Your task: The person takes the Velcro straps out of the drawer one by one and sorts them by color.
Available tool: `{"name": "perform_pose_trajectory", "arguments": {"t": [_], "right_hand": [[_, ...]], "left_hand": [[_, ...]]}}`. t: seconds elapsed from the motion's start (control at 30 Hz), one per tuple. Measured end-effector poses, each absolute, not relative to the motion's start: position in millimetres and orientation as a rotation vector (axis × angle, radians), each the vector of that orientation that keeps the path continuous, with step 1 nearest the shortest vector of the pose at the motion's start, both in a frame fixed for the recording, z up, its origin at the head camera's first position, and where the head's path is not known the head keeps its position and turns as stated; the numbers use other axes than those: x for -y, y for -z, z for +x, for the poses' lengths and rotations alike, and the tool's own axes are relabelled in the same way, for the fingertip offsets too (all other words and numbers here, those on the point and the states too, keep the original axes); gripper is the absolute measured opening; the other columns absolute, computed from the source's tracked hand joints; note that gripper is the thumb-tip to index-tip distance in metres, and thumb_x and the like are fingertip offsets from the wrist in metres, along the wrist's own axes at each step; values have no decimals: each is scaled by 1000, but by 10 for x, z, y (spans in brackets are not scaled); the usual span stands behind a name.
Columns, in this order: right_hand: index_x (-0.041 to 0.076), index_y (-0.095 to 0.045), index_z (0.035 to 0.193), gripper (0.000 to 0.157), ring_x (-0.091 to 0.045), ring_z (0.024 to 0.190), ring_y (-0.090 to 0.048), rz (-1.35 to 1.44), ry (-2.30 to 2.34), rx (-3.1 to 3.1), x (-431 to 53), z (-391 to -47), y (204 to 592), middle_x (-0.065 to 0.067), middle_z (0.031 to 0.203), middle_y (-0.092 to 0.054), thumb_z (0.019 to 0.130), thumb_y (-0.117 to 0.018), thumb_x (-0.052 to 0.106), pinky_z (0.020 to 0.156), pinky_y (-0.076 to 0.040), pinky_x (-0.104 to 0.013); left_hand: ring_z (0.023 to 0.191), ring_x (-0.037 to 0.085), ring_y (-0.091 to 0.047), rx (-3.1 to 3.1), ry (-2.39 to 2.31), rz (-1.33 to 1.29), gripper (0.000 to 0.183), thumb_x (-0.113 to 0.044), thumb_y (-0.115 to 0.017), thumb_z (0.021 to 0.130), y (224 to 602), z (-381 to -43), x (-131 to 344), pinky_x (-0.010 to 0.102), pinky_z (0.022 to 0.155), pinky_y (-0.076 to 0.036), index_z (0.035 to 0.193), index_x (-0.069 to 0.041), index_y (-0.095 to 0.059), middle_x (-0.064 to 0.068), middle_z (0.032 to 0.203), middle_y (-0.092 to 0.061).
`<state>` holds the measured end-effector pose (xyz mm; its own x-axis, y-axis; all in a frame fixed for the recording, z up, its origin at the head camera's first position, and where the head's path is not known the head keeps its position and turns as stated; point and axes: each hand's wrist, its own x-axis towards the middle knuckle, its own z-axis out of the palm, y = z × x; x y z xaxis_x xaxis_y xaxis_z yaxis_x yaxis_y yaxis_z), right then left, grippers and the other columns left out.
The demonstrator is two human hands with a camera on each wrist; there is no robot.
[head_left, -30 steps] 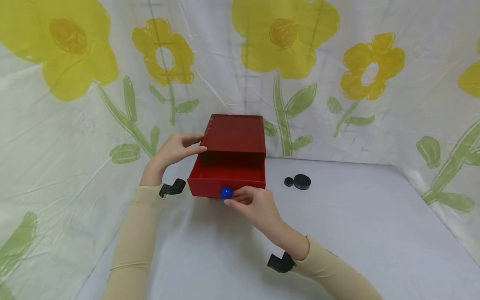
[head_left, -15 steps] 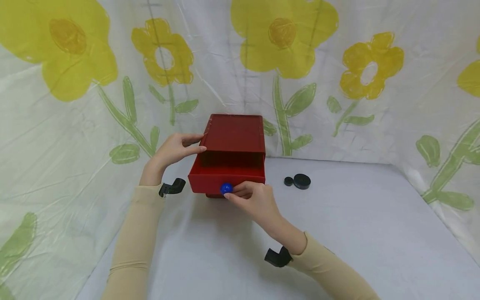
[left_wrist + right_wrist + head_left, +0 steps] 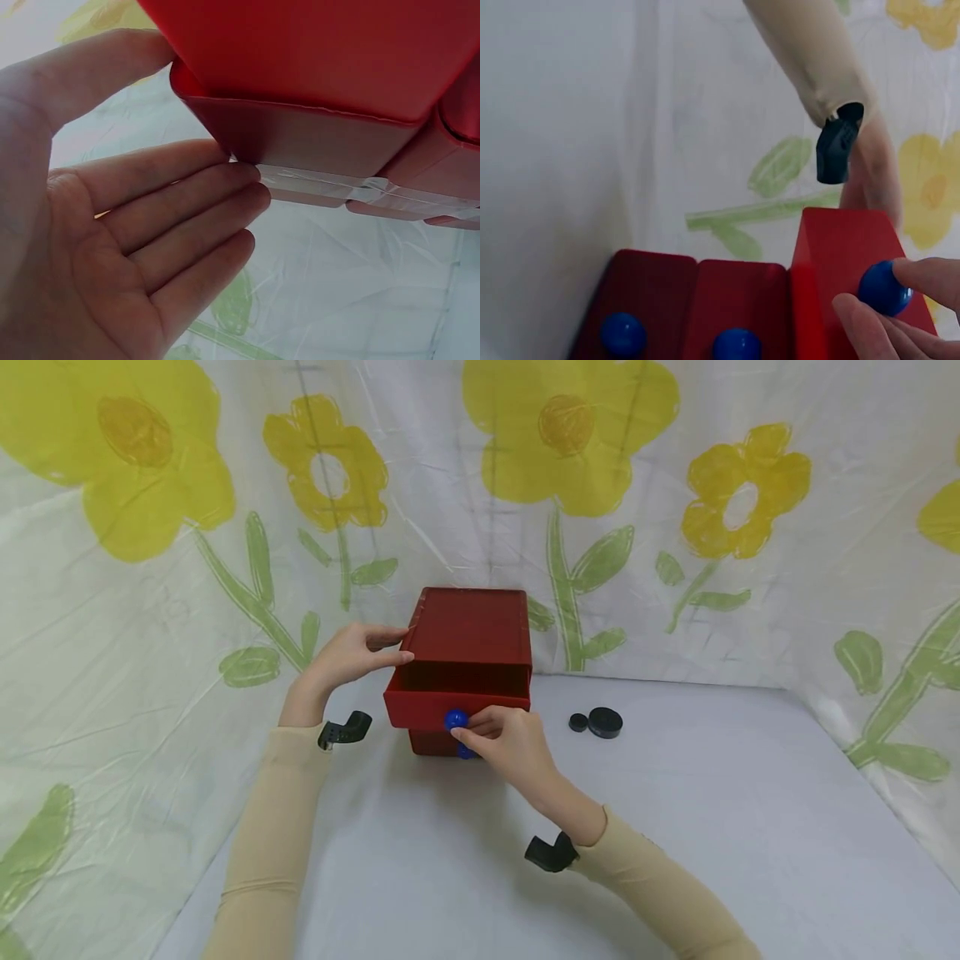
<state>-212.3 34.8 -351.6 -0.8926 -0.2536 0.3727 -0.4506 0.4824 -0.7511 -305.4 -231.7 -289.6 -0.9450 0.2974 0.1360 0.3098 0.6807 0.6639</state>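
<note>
A small red chest of drawers [image 3: 472, 625] stands against the backdrop, its top drawer [image 3: 420, 710] partly pulled out. My right hand [image 3: 516, 745] pinches that drawer's round blue knob [image 3: 885, 288] between thumb and fingers. On the chest's left side, my left hand [image 3: 347, 655] rests with straight fingers, thumb near the upper front edge; in the left wrist view the fingertips [image 3: 251, 180] meet the chest's side. Two lower drawers sit closed in the right wrist view, with a middle knob [image 3: 736, 346] and a bottom knob [image 3: 622, 334]. The drawer's inside is mostly in shadow.
Right of the chest, a large black disc [image 3: 605, 722] and a smaller black disc [image 3: 578, 722] lie side by side on the white table [image 3: 712, 810]. A flower-printed curtain [image 3: 450, 468] hangs behind and along the sides.
My right hand has moved away from me with the knob, sliding the top drawer partway in. A lower blue knob has come into sight beneath it. My left hand has stayed put.
</note>
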Motion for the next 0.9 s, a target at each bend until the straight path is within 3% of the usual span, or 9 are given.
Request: {"name": "perform_pose_trajectory", "arguments": {"t": [0.9], "right_hand": [[6,-74,85,24,-7,63,-68,582,-1332,2522,-332,-2485,3488,-2,73,-73,81,-76,29,57,-54,-21]], "left_hand": [[124,31,-53,2943,1036,-531,63,-45,-69,84,2766,-3045,2262,49,99,-45,134,-9,-55,13,134,-57]]}}
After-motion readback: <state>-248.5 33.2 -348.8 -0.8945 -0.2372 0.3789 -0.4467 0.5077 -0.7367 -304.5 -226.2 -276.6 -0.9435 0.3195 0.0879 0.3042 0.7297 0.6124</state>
